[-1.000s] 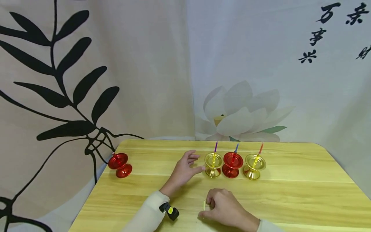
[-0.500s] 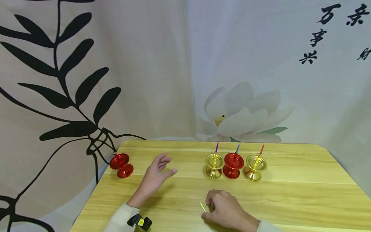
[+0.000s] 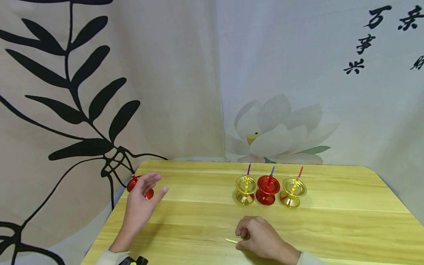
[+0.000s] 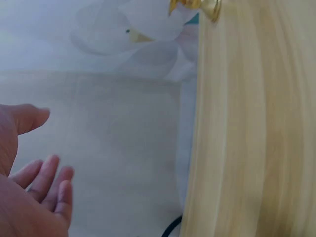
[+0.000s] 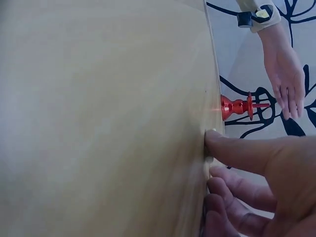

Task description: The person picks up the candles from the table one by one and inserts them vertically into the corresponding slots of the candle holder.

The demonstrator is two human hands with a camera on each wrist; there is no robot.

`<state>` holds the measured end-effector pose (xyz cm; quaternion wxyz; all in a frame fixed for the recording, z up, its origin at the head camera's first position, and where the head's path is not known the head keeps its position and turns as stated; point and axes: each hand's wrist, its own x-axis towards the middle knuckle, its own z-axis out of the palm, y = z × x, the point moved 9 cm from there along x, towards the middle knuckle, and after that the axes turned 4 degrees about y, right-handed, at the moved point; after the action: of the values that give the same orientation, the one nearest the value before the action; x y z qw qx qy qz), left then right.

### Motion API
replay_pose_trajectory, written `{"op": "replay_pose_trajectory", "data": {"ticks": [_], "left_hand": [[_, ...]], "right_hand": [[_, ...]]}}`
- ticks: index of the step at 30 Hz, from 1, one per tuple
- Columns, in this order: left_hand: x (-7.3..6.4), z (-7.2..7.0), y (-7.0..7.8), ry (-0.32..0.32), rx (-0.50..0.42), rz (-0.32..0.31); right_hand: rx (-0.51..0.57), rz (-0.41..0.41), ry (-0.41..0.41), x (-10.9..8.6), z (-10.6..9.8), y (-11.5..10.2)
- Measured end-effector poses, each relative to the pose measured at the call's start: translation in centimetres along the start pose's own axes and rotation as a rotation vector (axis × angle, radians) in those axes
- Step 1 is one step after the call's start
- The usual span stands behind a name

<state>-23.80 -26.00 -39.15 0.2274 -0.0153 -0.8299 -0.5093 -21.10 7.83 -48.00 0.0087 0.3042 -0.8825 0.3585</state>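
Note:
In the head view my left hand [image 3: 140,204], fingers loosely extended, is at the table's left end in front of a red candle holder [image 3: 149,194], partly hiding it. The right wrist view shows that hand [image 5: 285,74] apart from the red candle holder [image 5: 234,107], which carries a thin red candle [image 5: 261,105]. My right hand [image 3: 260,237] is low over the near middle of the table, fingers curled. It pinches a thin pale-yellow candle [image 3: 230,241] by one end, the rest sticking out to the left; the fingers hide the held end.
Three holders stand side by side at the back: a gold one [image 3: 246,198] with a purple candle, a red one [image 3: 266,198] with a blue candle, and a gold one [image 3: 290,201] with a red candle. Behind the wooden table [image 3: 347,213] hangs a printed curtain [image 3: 179,92].
My left hand has moved left from beside the nearest gold holder to the red holder at the far left. The yellow candle has turned from upright to nearly level; the right hand stays in place.

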Motion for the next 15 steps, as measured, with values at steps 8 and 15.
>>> {"op": "replay_pose_trajectory", "data": {"ticks": [8, 15], "left_hand": [[0.9, -4.4, -1.6, 0.216, 0.099, -0.062], [2.1, -5.8, -5.1, 0.231, 0.127, -0.165]], "right_hand": [[0.038, -0.002, -0.023, 0.1, -0.1, 0.1], [0.034, 0.006, -0.03, 0.1, -0.1, 0.3]]}}
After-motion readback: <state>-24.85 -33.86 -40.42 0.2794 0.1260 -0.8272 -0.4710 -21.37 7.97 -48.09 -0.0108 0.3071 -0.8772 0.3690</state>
